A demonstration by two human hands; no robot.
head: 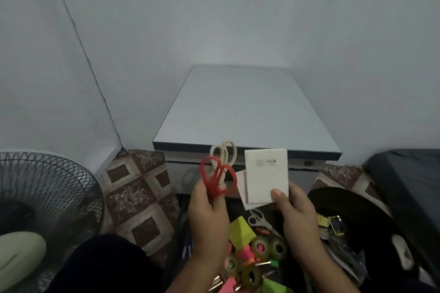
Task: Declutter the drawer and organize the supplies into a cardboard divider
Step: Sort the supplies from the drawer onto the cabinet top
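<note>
The left hand (209,209) grips two pairs of scissors, red-handled (217,175) and cream-handled (223,153), handles up, long axes near vertical. The right hand (297,211) pinches a white rectangular card (266,173) upright. Below both hands lies the cluttered drawer (262,252) of supplies; beyond them stands the grey desk (242,112). The cardboard divider is apparently out of view.

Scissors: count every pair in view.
3. The red scissors and the cream scissors are gripped in the left hand; the grey scissors lie in the drawer clutter below. More may be hidden.
</note>
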